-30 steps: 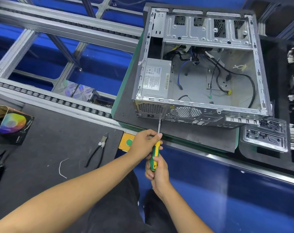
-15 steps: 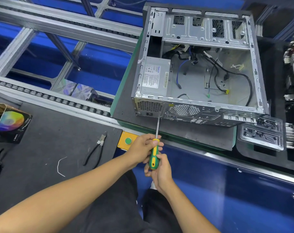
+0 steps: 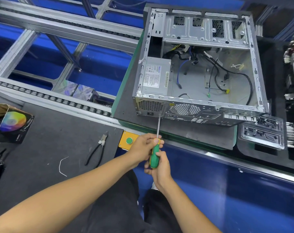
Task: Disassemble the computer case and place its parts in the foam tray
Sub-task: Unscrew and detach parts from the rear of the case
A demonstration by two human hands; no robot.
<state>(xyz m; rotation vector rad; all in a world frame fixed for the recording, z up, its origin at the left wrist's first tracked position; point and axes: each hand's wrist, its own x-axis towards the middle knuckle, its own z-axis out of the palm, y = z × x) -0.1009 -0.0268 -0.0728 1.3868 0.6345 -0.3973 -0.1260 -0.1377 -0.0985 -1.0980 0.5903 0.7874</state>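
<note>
The open metal computer case lies on a dark mat with its rear panel facing me. A grey power supply sits in its near-left corner, and loose cables trail across the floor of the case. A green and yellow screwdriver points at the rear panel, its tip just under the power supply's socket. My left hand pinches the top of the handle. My right hand grips the lower part of the handle. The black foam tray lies to the right of the case.
Black pliers and a bent white wire lie on the dark bench mat at left. A yellow box with a green button sits at the bench edge. A clear plastic tray with screws rests on the foam. A colourful box stands far left.
Both hands stay on the screwdriver with its tip at the rear panel. My fingers have shifted slightly round the handle. The view has drifted a little.
</note>
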